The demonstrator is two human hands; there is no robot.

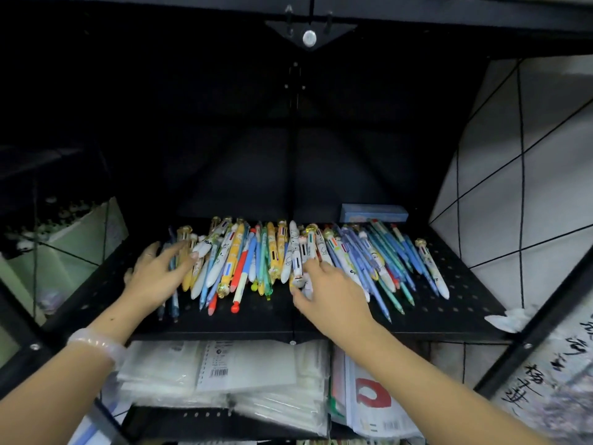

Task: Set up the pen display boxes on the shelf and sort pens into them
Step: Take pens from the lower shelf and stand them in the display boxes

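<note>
Pens are spread on the shelf, partly hidden under the flat left hand; right hand grip unclear, rear dark.

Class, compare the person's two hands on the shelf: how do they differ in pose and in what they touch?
The left hand lies spread, fingers fairly straight, over pens at the pile's left end; the right hand curls its fingers round pens near the middle. The left wrist wears a pale bracelet; the right wrist is bare. Both reach into the pens.
</note>
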